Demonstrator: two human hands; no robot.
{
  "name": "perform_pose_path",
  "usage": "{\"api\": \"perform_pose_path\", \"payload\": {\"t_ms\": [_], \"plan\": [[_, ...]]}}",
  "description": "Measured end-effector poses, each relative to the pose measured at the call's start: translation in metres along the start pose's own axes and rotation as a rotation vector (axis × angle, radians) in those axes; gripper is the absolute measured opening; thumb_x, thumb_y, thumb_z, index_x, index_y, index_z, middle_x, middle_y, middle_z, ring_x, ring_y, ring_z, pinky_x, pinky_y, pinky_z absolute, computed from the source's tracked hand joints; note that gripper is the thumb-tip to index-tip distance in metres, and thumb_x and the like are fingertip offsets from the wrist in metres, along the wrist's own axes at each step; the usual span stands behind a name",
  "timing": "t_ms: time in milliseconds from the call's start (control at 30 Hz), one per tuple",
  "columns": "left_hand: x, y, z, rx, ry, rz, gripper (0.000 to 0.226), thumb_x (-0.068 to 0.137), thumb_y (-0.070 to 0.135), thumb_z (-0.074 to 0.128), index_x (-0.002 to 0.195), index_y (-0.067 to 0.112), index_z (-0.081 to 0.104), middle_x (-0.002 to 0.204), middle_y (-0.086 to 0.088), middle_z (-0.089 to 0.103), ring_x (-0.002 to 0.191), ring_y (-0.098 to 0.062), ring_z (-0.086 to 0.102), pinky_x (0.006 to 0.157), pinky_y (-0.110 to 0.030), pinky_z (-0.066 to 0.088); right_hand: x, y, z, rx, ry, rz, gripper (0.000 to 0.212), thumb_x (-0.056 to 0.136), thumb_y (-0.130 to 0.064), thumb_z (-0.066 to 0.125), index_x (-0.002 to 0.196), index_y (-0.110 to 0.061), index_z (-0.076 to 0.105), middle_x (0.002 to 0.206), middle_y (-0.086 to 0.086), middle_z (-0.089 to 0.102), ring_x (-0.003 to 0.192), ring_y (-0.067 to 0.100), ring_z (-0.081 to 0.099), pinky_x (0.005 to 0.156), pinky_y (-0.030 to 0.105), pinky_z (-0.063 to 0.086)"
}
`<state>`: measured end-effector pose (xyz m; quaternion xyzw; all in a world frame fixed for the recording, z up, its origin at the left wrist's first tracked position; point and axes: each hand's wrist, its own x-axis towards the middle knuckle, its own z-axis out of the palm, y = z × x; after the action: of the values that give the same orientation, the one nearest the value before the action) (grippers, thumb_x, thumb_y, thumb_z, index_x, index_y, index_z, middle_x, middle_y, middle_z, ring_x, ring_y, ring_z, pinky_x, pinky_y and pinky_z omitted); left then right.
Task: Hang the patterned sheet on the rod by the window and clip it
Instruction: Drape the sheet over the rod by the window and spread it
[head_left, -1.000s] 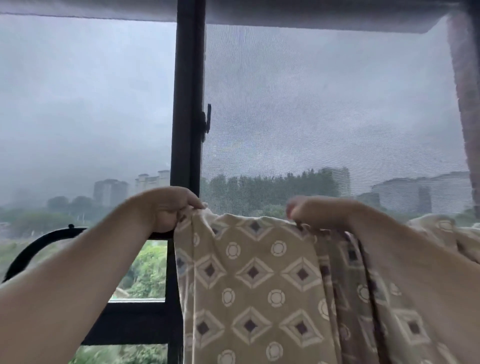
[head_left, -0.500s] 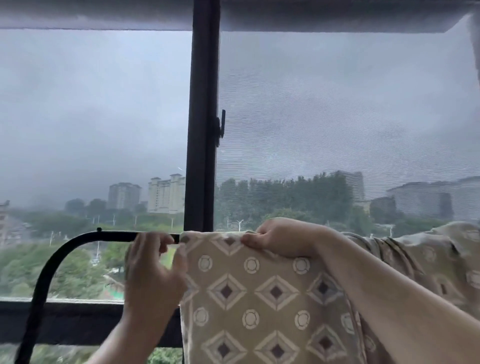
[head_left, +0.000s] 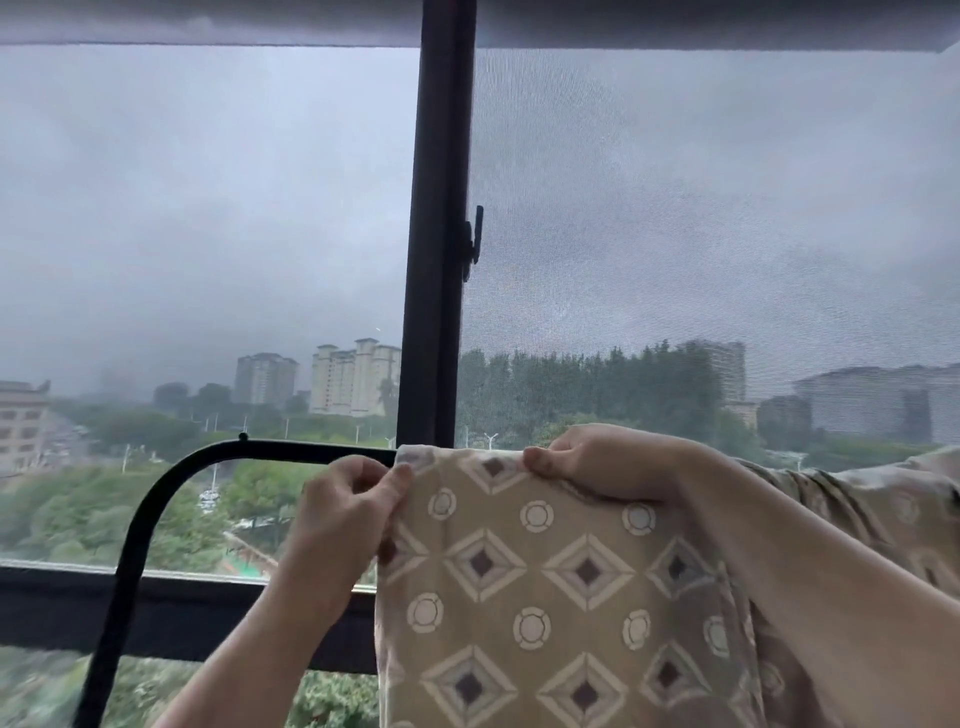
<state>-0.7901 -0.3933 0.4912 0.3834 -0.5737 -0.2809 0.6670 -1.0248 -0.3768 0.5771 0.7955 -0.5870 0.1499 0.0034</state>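
Observation:
The patterned sheet (head_left: 535, 597), tan with diamonds and circles, hangs over a black rod (head_left: 218, 457) in front of the window. The rod runs level, then curves down at its left end. My left hand (head_left: 348, 509) pinches the sheet's left edge just below the rod. My right hand (head_left: 597, 462) grips the sheet's top fold where it lies over the rod. To the right the sheet bunches along the rod behind my right forearm. No clip is in view.
A dark vertical window post (head_left: 441, 234) with a latch (head_left: 474, 241) stands behind the rod. A mesh screen (head_left: 727, 234) covers the right pane. A dark sill bar (head_left: 62, 608) crosses low on the left.
My left hand dropped from the sheet's top corner to its left edge below the rod. My right hand slid left along the top fold. The camera tilted up and left, baring more rod.

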Motion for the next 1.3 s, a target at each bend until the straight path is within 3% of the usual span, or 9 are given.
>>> {"api": "perform_pose_path", "payload": {"t_ms": [133,267,467,567,667,833,967,1133,1300], "plan": [[-0.006,-0.004,0.004,0.476,0.201,0.242,0.021,0.080,0.030,0.075,0.073,0.019,0.059,0.067,0.004,0.063,0.064,-0.015,0.061,0.061,-0.034,0.049,0.004,-0.001,0.001,0.006,-0.010,0.006,0.055,0.093,-0.070,0.031,0.077,-0.033,0.068,0.086,-0.014,0.070,0.085,0.005,0.065,0.090,0.032,0.049],[0.002,0.000,0.003,-0.099,0.016,-0.115,0.013,0.085,0.014,0.072,0.085,0.004,0.063,0.075,-0.011,0.067,0.060,-0.020,0.064,0.056,-0.035,0.057,0.005,-0.002,0.001,-0.004,-0.017,0.015,0.051,0.096,-0.067,0.030,0.073,-0.037,0.065,0.085,-0.018,0.065,0.084,0.002,0.061,0.089,0.031,0.046],[0.003,0.007,0.004,-0.298,-0.291,-0.336,0.018,0.094,0.011,0.056,0.099,-0.002,0.067,0.088,-0.019,0.073,0.073,-0.028,0.069,0.067,-0.035,0.057,0.006,-0.002,0.001,0.014,-0.006,0.027,0.051,0.094,-0.069,0.034,0.074,-0.036,0.067,0.088,-0.016,0.069,0.085,0.005,0.064,0.090,0.031,0.048],[0.000,0.018,0.006,-0.382,-0.302,-0.280,0.021,0.099,0.009,0.049,0.091,-0.001,0.065,0.071,-0.014,0.071,0.055,-0.021,0.067,0.048,-0.028,0.055,0.006,-0.002,0.000,0.024,-0.008,0.043,0.052,0.092,-0.071,0.037,0.076,-0.034,0.069,0.087,-0.014,0.071,0.084,0.006,0.066,0.089,0.032,0.050],[0.018,0.029,0.002,0.078,-0.122,0.019,0.030,0.098,0.012,0.052,0.070,0.007,0.060,0.045,0.002,0.056,0.038,-0.013,0.051,0.037,-0.023,0.040,0.006,-0.004,-0.005,-0.015,-0.035,0.053,0.062,0.088,-0.077,0.033,0.083,-0.030,0.073,0.091,-0.010,0.073,0.084,0.008,0.068,0.090,0.032,0.052],[0.085,0.045,-0.021,0.854,0.119,0.404,0.031,0.089,0.021,0.053,0.060,0.017,0.045,0.079,-0.008,0.065,0.079,-0.031,0.060,0.071,-0.037,0.050,0.003,-0.011,-0.013,-0.071,-0.016,0.024,0.061,0.091,-0.074,0.028,0.081,-0.032,0.070,0.093,-0.011,0.072,0.087,0.007,0.068,0.086,0.029,0.052],[0.122,0.036,-0.046,0.983,0.028,0.295,0.026,0.089,0.020,0.049,0.063,0.019,0.046,0.098,-0.017,0.067,0.085,-0.031,0.056,0.076,-0.035,0.046,0.004,-0.004,-0.009,-0.122,0.064,0.000,0.039,0.094,-0.064,0.042,0.086,-0.034,0.065,0.091,-0.015,0.068,0.088,0.007,0.064,0.083,0.030,0.050],[0.128,0.046,-0.066,0.987,0.017,0.251,0.021,0.095,0.021,0.048,0.078,0.015,0.059,0.093,-0.010,0.062,0.095,-0.029,0.057,0.074,-0.032,0.040,0.019,-0.018,0.002,-0.001,0.269,-0.077,0.038,0.097,-0.041,0.052,0.064,-0.025,0.062,0.064,-0.009,0.064,0.059,0.001,0.057,0.064,0.028,0.048],[0.131,0.040,-0.105,0.908,-0.099,0.099,0.025,0.096,0.014,0.051,0.074,0.006,0.061,0.078,-0.011,0.061,0.084,-0.028,0.056,0.065,-0.030,0.035,0.044,-0.041,0.013,0.134,0.132,-0.082,0.046,0.097,-0.046,0.051,0.068,-0.011,0.054,0.060,-0.003,0.051,0.056,0.012,0.044,0.060,0.032,0.039]]}}
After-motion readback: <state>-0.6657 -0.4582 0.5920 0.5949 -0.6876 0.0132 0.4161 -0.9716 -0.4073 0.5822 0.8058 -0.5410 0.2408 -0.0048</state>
